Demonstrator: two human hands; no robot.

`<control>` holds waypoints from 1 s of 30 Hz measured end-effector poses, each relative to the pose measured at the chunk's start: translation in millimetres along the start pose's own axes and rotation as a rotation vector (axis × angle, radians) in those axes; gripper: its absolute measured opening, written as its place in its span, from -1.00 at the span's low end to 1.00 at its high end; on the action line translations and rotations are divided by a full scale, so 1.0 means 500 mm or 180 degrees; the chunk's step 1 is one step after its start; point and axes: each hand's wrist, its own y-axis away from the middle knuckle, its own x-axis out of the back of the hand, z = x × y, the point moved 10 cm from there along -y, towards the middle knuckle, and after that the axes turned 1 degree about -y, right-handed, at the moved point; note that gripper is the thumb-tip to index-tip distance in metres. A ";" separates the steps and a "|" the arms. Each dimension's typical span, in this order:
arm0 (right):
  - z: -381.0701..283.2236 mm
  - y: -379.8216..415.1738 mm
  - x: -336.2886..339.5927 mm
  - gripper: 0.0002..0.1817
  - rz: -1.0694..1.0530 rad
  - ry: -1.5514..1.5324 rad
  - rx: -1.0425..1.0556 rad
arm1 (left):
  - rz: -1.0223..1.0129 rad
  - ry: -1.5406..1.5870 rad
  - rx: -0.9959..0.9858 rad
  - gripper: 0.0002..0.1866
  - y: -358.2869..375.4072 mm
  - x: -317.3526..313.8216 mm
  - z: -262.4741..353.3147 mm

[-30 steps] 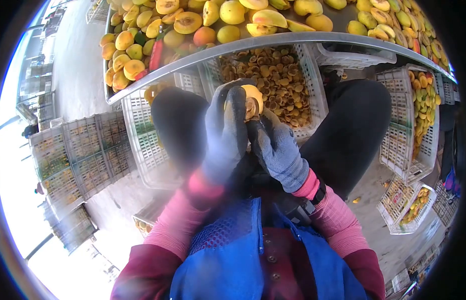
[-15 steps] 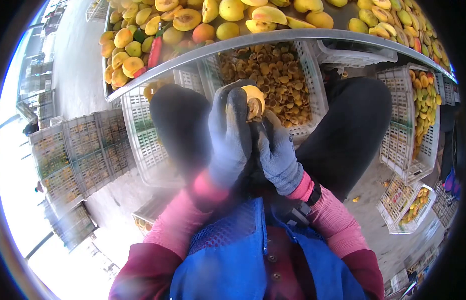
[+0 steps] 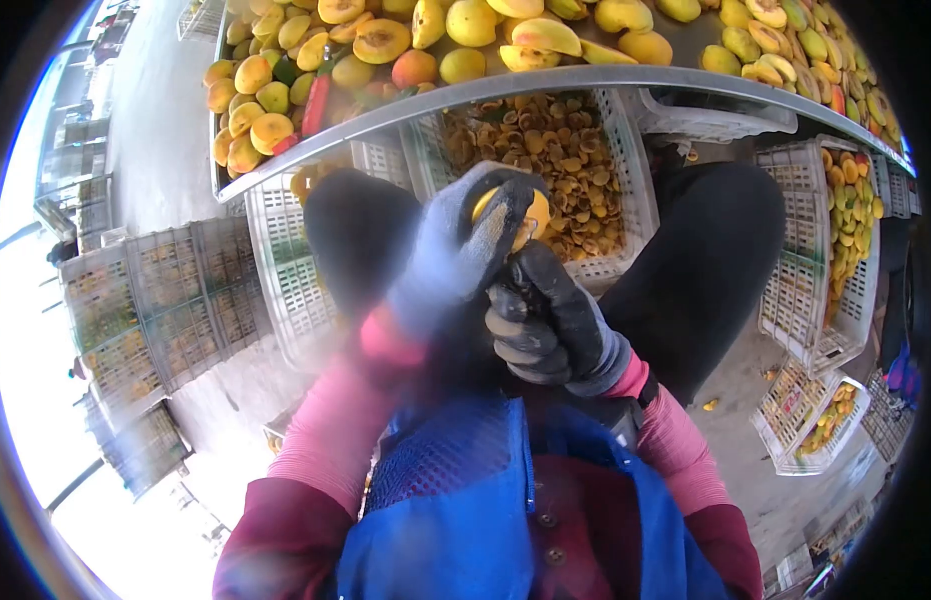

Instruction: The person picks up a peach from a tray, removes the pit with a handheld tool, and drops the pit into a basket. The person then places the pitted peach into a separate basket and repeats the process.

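Note:
My left hand (image 3: 470, 225), in a grey-blue glove with dark fingertips, is closed around a cut yellow peach (image 3: 536, 215) above my lap. My fingers cover much of the fruit. Just below and to the right, my right hand (image 3: 545, 330) is curled into a fist in a dark-palmed glove, thumb up near the peach. A thin metal tip, apparently of a small hand tool (image 3: 532, 229), shows against the cut fruit; its handle is hidden in my right fist. Between my knees stands a white crate (image 3: 640, 200) of small brown-orange, cup-shaped pieces (image 3: 575, 160).
A metal-edged table (image 3: 545, 80) ahead carries whole and halved peaches (image 3: 382, 42) and a red-handled tool (image 3: 316, 103). Another white crate (image 3: 285, 270) is by my left knee. Peach-filled crates (image 3: 825, 250) stand at right, with stacked crates (image 3: 165, 290) at left.
My right hand has turned from a pinch beside the peach into a fist just below it. My left hand has tilted the peach to the right, covering more of its cut face.

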 end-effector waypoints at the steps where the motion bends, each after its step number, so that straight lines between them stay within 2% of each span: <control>1: 0.015 -0.003 0.000 -0.50 -0.0297 -0.0508 -0.0217 | -0.0147 0.0237 0.0285 -0.71 0.000 -0.008 -0.030; 2: 0.025 -0.005 -0.013 -0.46 -0.0612 -0.1008 -0.0442 | -0.0291 0.0456 0.0559 -0.71 -0.001 -0.015 -0.064; 3: 0.026 -0.007 -0.021 -0.48 -0.0591 -0.1160 -0.0450 | -0.0277 0.0828 0.0650 -0.73 0.000 -0.021 -0.087; 5: 0.024 -0.014 -0.033 -0.49 -0.0945 -0.1140 -0.0345 | 0.0830 0.0834 -0.0194 -0.64 0.028 0.023 -0.060; 6: 0.018 -0.015 -0.039 -0.49 -0.1104 -0.1136 -0.0291 | 0.0711 0.2633 0.1529 -0.63 0.054 -0.025 -0.139; 8: -0.024 -0.014 -0.044 -0.50 -0.1281 -0.1141 -0.0096 | 0.1877 0.2036 0.1268 -0.68 0.096 0.088 -0.188; 9: -0.028 -0.017 -0.009 -0.49 -0.0979 -0.1146 -0.0065 | 0.2407 -0.0564 0.0057 -0.69 0.117 0.204 -0.109; 10: -0.029 -0.020 0.026 -0.49 -0.0679 -0.1149 -0.0032 | 0.2497 -0.0427 0.0318 -0.68 0.118 0.251 -0.068; 11: -0.030 -0.024 0.037 -0.49 -0.0688 -0.1116 -0.0051 | 0.2586 -0.0282 0.0576 -0.67 0.120 0.298 -0.026; 12: -0.029 -0.027 0.047 -0.48 -0.0692 -0.1086 -0.0073 | 0.2080 -0.2460 0.0813 -0.64 0.111 0.378 -0.035; 13: -0.031 -0.030 0.051 -0.48 -0.0702 -0.1049 -0.0092 | 0.1680 -0.4427 0.1289 -0.63 0.094 0.405 -0.037; 14: -0.034 -0.036 0.064 -0.48 -0.0500 -0.0901 -0.0077 | 0.1565 -0.5101 0.1615 -0.61 0.086 0.441 -0.065; 16: -0.041 -0.050 0.091 -0.47 -0.0091 -0.0610 -0.0040 | 0.1941 -0.3760 0.1108 -0.53 0.011 0.406 -0.014; 18: -0.042 -0.058 0.111 -0.48 0.0222 -0.0618 0.0004 | 0.1701 -0.3033 0.0312 -0.43 -0.114 0.313 0.017; 20: -0.062 -0.065 0.133 -0.48 0.0630 -0.0393 0.0120 | 0.1234 -0.3968 0.0333 -0.39 -0.243 0.236 0.008; 22: -0.077 -0.047 0.148 -0.48 0.1172 -0.0030 0.0260 | 0.1073 -0.4311 0.0516 -0.37 -0.341 0.213 -0.071; 25: -0.125 -0.019 0.150 -0.48 0.1873 0.0466 0.0654 | 0.1102 -0.4006 0.0111 -0.38 -0.355 0.224 -0.055; 26: -0.164 -0.014 0.156 -0.48 0.1934 0.1115 0.1104 | 0.1052 -0.3757 -0.0580 -0.39 -0.319 0.200 -0.018; 27: -0.199 -0.011 0.165 -0.47 0.1991 0.1782 0.1539 | 0.0892 -0.3258 -0.0914 -0.40 -0.283 0.172 0.016; 28: -0.212 -0.010 0.157 -0.48 0.1934 0.1842 0.1640 | 0.0491 -0.2705 -0.1032 -0.39 -0.241 0.136 0.052; 29: -0.224 -0.010 0.148 -0.49 0.1877 0.1900 0.1742 | 0.0191 -0.2807 -0.1283 -0.41 -0.199 0.100 0.066; 30: -0.224 -0.013 0.108 -0.52 0.1711 0.1343 0.1539 | -0.0160 -0.2700 -0.1372 -0.42 -0.162 0.063 0.081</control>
